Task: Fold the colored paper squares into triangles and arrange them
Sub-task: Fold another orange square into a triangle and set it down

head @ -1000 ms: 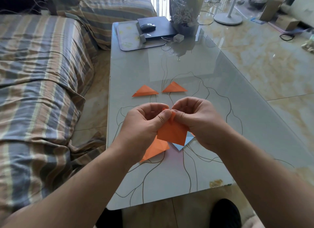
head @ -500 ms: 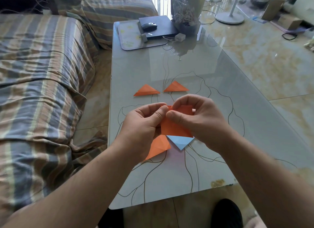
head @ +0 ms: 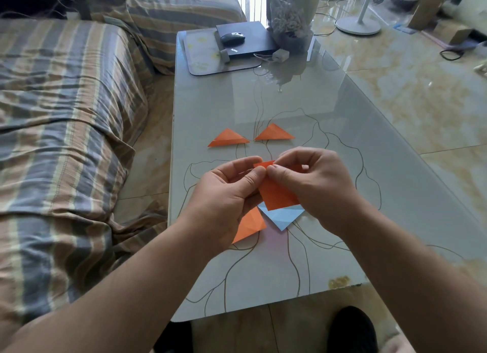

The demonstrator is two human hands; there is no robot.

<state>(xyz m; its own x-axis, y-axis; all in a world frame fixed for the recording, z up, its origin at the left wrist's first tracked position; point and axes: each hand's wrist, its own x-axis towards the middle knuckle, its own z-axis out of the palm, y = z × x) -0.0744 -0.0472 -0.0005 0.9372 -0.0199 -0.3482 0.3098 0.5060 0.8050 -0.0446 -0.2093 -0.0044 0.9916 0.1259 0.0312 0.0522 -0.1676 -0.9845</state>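
Both hands hold one orange paper square just above the desk, between the near pieces and the two finished ones. The left hand pinches its upper left corner between thumb and curled fingers, and the right hand pinches the same upper edge from the other side, so each grip is closed on the paper. The sheet hangs with one corner pointing down and toward the person; its top edge is bent over toward the far side, showing as a narrow orange strip between the thumbs. Its long axis runs roughly from that strip down to the low corner. How far the fold has gone is hidden by the fingers. Under it on the desk lies a light blue triangle, apex pointing toward the person, its upper part covered by the held sheet. To its left an orange folded piece is partly hidden by the left hand, so its full outline cannot be made out. Farther away, two orange triangles sit side by side with a small gap, apexes pointing away: the left one and the right one, long edges running left to right.
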